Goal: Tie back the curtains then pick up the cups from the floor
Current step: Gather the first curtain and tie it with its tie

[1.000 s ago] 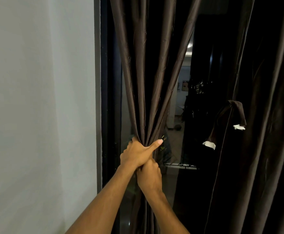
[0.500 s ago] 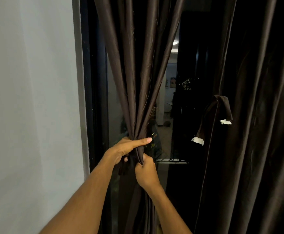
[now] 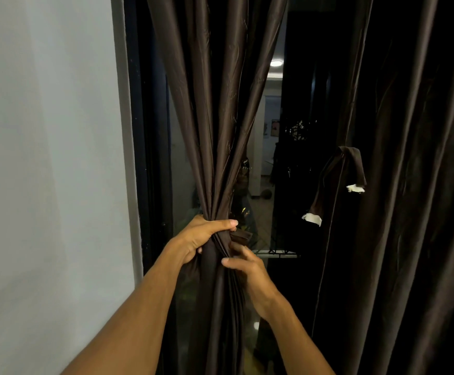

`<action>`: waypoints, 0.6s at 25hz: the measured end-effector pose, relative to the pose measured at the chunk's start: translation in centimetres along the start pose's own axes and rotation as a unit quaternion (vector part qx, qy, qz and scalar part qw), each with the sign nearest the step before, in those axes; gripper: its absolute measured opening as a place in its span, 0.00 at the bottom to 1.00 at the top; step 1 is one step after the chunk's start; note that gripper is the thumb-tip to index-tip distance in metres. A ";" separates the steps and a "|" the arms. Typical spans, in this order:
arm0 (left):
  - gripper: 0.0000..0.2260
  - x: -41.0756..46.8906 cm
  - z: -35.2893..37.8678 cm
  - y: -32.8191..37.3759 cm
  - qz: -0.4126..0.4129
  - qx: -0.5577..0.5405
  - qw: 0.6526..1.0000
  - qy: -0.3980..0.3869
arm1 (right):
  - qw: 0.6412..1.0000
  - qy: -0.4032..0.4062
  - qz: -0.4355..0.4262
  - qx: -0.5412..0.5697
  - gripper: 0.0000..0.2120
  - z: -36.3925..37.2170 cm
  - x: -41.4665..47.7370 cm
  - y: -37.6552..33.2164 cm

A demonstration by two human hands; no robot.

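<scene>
The dark brown left curtain (image 3: 215,117) is gathered into a tight bunch in front of the window. My left hand (image 3: 204,235) grips the bunch from the left, fingers wrapped over its front. Just below and to the right, my right hand (image 3: 247,269) holds the same bunch, with its thumb on the front folds and its fingers curled behind. A short brown tie-back strap end (image 3: 241,235) sticks out between the two hands, touching my right fingers. The right curtain (image 3: 409,185) hangs loose. No cups are in view.
A second brown tie-back (image 3: 340,174) with white tags hangs on the right curtain's edge. A white wall (image 3: 44,158) fills the left side. Dark window glass (image 3: 288,158) and its frame (image 3: 136,131) lie between the curtains, showing reflections.
My right hand has slid out from under my left hand to the right side of the bunch, thumb now extended. The strap end has appeared between the hands. The view shifted slightly.
</scene>
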State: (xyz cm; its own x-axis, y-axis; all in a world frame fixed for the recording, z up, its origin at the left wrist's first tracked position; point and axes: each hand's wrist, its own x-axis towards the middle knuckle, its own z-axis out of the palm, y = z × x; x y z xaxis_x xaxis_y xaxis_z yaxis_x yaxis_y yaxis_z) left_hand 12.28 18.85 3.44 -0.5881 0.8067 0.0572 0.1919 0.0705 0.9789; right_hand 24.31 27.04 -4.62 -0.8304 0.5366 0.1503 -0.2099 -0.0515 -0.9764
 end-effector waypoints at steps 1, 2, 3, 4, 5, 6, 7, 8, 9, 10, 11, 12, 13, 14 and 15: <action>0.12 -0.3 0.1 0.1 0.001 0.000 1.000 0.001 | 0.999 0.017 0.013 0.024 0.16 -0.8 0.1 0.0; 0.12 -0.5 0.2 0.2 0.004 0.002 1.000 0.002 | 0.999 0.035 0.018 0.035 0.19 -1.6 0.2 -0.4; 0.13 -0.8 0.4 0.4 0.007 0.006 1.000 0.005 | 0.998 0.049 0.014 0.022 0.21 -2.1 0.3 -1.0; 0.14 -1.1 0.6 0.5 0.011 0.017 1.000 0.009 | 0.999 0.054 0.004 -0.003 0.20 -2.4 0.5 -1.9; 0.14 -1.3 0.8 0.7 0.014 0.032 0.999 0.018 | 0.998 0.046 -0.009 -0.036 0.18 -2.5 0.7 -2.9; 0.14 -1.5 0.9 0.7 0.014 0.041 0.999 0.027 | 0.997 0.030 -0.025 -0.070 0.15 -2.5 0.9 -3.9; 0.13 -1.6 1.0 0.8 0.014 0.046 0.998 0.034 | 0.994 0.015 -0.040 -0.104 0.11 -2.4 1.1 -4.8; 0.12 -1.7 1.1 0.8 0.016 0.046 0.998 0.040 | 0.989 0.000 -0.050 -0.141 0.08 -2.3 1.3 -5.8; 0.11 -1.9 1.1 0.8 0.019 0.042 0.998 0.047 | 0.982 -0.014 -0.050 -0.182 0.06 -2.3 1.5 -6.5; 0.10 -2.2 1.1 0.9 0.025 0.037 0.998 0.047 | 0.974 -0.029 -0.043 -0.220 0.04 -2.3 1.7 -7.0; 0.10 -2.5 1.2 1.0 0.035 0.025 0.998 0.040 | 0.965 -0.040 -0.037 -0.258 0.05 -2.4 1.8 -7.6; 0.11 -2.6 1.2 1.1 0.042 0.011 0.999 0.033 | 0.956 -0.037 -0.034 -0.290 0.07 -2.4 2.1 -7.9; 0.11 -2.9 1.4 1.3 0.044 0.003 0.999 0.029 | 0.948 -0.018 -0.032 -0.315 0.08 -2.4 2.4 -8.2; 0.11 -3.0 1.6 1.5 0.042 0.010 0.998 0.034 | 0.942 0.010 -0.033 -0.333 0.09 -2.3 2.7 -8.5; 0.14 -2.9 1.8 1.5 0.042 0.029 0.998 0.044 | 0.935 0.041 -0.036 -0.350 0.09 -2.2 3.0 -8.8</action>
State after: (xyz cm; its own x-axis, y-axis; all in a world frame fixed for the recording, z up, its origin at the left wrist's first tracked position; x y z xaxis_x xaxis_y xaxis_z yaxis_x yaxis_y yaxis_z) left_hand 15.65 17.67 4.37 -0.6351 0.7562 0.1574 0.2872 0.0420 0.9570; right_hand 24.79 30.92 4.04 -0.7782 0.5819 0.2360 0.1485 0.5358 -0.8312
